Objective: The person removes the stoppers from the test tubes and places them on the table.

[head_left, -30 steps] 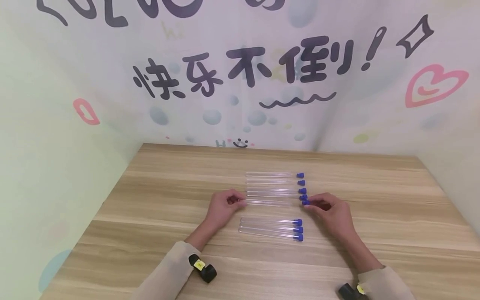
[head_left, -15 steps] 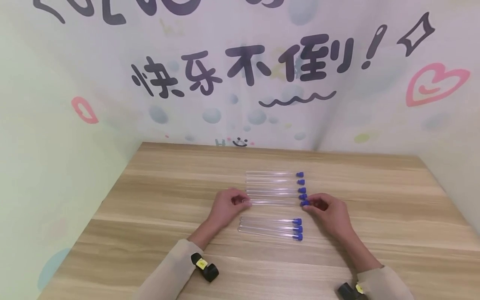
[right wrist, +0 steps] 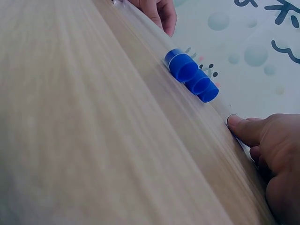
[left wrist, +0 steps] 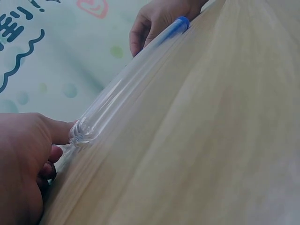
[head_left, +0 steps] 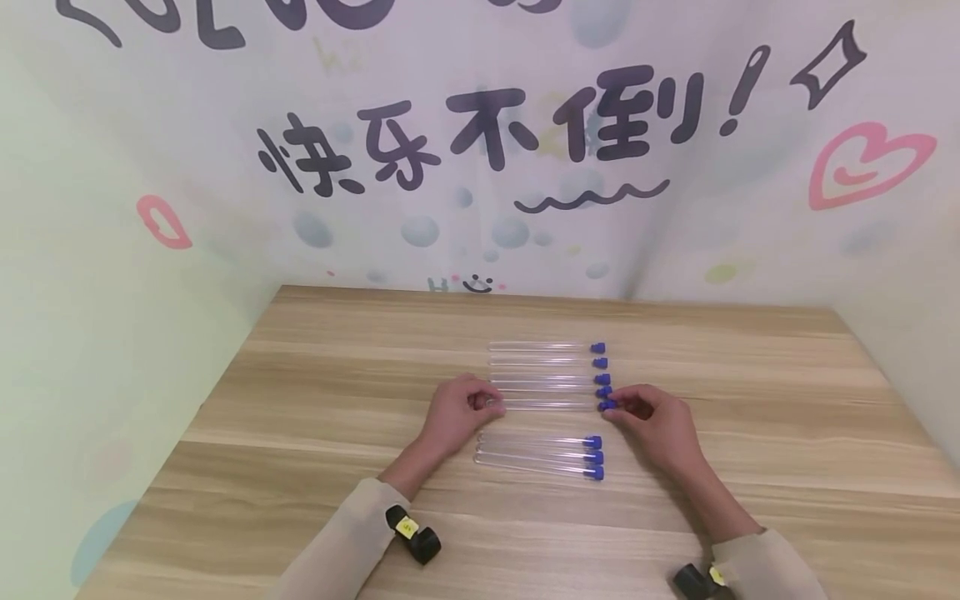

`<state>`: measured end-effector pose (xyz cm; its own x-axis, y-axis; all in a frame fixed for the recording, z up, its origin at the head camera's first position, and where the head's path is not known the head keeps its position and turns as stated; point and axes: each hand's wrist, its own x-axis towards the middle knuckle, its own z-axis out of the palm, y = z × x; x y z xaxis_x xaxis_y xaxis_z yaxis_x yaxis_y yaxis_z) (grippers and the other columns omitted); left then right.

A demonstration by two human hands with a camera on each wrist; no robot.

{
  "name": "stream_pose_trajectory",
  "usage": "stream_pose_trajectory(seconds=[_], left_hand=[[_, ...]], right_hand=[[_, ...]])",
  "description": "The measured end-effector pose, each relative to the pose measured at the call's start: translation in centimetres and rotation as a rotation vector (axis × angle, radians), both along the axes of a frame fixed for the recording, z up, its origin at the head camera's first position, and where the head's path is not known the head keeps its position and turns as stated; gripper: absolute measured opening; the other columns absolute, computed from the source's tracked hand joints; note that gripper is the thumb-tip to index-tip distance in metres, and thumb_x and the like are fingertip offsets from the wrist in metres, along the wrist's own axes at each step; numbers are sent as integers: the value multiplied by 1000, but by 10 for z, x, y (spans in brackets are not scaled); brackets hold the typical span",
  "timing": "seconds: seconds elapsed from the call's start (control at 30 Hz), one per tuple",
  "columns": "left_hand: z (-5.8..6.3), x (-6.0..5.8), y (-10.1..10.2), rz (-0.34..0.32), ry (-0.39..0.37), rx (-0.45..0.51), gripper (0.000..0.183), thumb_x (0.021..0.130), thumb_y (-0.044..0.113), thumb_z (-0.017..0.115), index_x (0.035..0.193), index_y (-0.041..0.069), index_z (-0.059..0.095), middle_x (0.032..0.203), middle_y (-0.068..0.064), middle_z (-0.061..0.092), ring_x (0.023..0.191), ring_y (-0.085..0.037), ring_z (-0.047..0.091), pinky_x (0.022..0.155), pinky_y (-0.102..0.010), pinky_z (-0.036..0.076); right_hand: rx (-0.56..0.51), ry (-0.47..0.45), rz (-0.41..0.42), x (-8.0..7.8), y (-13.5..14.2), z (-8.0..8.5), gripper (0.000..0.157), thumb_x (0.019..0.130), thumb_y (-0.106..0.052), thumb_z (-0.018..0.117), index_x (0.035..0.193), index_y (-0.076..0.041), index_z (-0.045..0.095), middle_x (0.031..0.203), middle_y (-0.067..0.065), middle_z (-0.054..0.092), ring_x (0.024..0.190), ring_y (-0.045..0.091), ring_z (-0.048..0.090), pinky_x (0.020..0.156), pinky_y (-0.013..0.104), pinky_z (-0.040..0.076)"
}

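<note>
In the head view, my left hand [head_left: 457,417] pinches the rounded end of a clear test tube [head_left: 551,406] lying on the table. My right hand [head_left: 667,429] pinches a small blue cap [head_left: 607,406] right at that tube's open end. Above it lie several more tubes in a row, each with a blue cap [head_left: 597,347] by its right end. Below, three tubes [head_left: 532,457] have blue caps fitted on their right ends. In the right wrist view these blue caps [right wrist: 183,68] are close up, and the right thumb [right wrist: 243,129] hides the held cap.
The wood-grain table [head_left: 300,533] reaches back to a printed cloth wall [head_left: 420,233]. Three capped tubes lie just in front of the held tube, between the forearms. A black wrist camera [head_left: 415,536] sits on the left sleeve, another [head_left: 697,582] on the right.
My left hand has moved slightly right with the tube, and the gap between tube and cap has closed. The right hand has shifted a little to the left with its cap.
</note>
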<state>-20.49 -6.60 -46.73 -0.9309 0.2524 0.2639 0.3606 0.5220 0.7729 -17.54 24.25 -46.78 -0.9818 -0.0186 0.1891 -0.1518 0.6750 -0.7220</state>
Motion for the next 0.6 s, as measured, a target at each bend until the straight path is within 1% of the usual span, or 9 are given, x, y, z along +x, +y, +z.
stream_pose_trajectory(seconds=[0.17, 0.6], left_hand=[[1, 1, 0, -4, 12, -6, 15, 76, 18, 81, 88, 11, 75, 65, 7, 49, 60, -10, 44, 55, -24, 38], [2, 2, 1, -6, -4, -25, 17, 78, 19, 80, 93, 11, 74, 66, 8, 52, 60, -9, 47, 55, -24, 40]], right_hand=[[-2, -2, -2, -1, 0, -1, 26, 81, -25, 78, 102, -12, 70, 90, 0, 68, 77, 15, 59, 65, 22, 48], [-5, -5, -3, 0, -1, -1, 27, 81, -24, 78, 103, -11, 70, 92, 1, 67, 78, 15, 58, 66, 23, 48]])
